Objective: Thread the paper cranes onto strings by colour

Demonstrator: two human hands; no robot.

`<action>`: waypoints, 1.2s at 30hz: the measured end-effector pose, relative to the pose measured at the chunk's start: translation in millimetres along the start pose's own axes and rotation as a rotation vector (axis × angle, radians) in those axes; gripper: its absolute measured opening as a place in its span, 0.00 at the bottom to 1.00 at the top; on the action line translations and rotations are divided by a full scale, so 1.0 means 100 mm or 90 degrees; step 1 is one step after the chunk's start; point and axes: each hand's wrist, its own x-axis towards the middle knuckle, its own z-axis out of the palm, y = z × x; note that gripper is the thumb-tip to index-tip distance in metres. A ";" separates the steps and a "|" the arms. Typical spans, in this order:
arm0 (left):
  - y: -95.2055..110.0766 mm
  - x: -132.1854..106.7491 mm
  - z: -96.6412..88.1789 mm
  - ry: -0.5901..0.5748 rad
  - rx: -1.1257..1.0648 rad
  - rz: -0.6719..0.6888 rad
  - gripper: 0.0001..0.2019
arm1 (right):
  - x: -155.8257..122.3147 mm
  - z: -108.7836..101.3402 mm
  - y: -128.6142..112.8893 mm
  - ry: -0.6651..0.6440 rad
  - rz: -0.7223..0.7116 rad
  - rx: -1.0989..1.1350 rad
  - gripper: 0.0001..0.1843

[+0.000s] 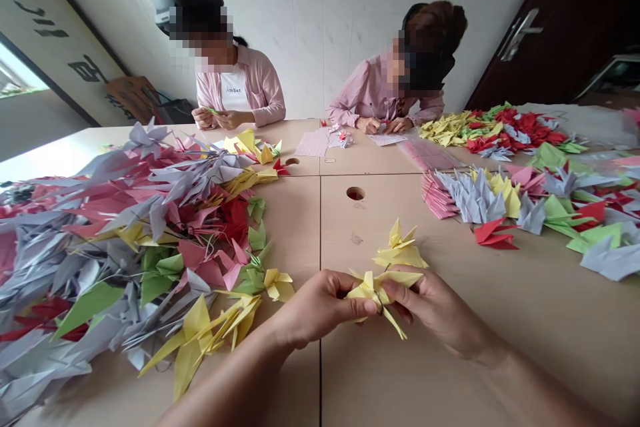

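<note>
Near the middle of the bench [500,327], the left hand [320,307] and the right hand [435,310] meet on a yellow crane [373,285] made of folded paper. The fingers [356,309] of the left hand are closed on its left side, thumb on top. Those of the right hand pinch its right side, so both hands grip it. It is raised just above the bench, with one pointed tip hanging down between the hands.

A second crane [400,250], also yellow, lies on the bench just beyond the held one, very close to it or touching; I cannot tell which.

To the left spreads a big heap [125,240] of grey, pink, red, green and yellow paper cranes, its near edge close to the left hand. To the right, well apart from the hands, lie rows [500,197] of stacked cranes in pink, grey, yellow, green and red, with another pile [500,127] farther back.

A round hole [355,193] shows in the bench beyond the second crane.

At the far side two people [235,90] in pink tops sit with their own hands on small paper pieces, with pink sheets [313,143] between them. A dark door [565,20] stands at far right.
</note>
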 end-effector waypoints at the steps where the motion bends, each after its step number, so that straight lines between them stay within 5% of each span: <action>1: 0.00 0.00 -0.01 0.006 0.006 -0.002 0.15 | 0.01 -0.01 0.01 0.006 -0.002 0.012 0.21; 15: 0.06 -0.07 -0.04 -0.105 0.015 -0.064 0.12 | 0.06 -0.21 -0.03 0.135 -0.004 0.126 0.15; 21: 0.11 -0.21 -0.19 -0.315 -0.173 -0.135 0.22 | 0.03 -0.30 -0.06 0.033 0.016 0.002 0.16; 23: 0.10 -0.23 -0.24 -0.276 -0.226 -0.078 0.22 | 0.01 -0.33 -0.06 -0.052 0.041 -0.070 0.17; 26: 0.09 -0.20 -0.24 -0.106 -0.238 0.047 0.18 | -0.01 -0.34 -0.05 -0.156 0.061 -0.126 0.15; 30: 0.07 -0.08 -0.14 0.094 -0.004 0.066 0.12 | -0.05 -0.35 -0.06 -0.243 0.045 -0.167 0.15; 33: 0.00 -0.02 -0.06 0.185 0.297 0.041 0.11 | -0.07 -0.39 -0.09 -0.204 0.023 -0.194 0.18; 36: -0.12 0.03 -0.01 0.231 0.505 0.024 0.12 | -0.04 -0.42 -0.08 -0.070 0.025 -0.228 0.20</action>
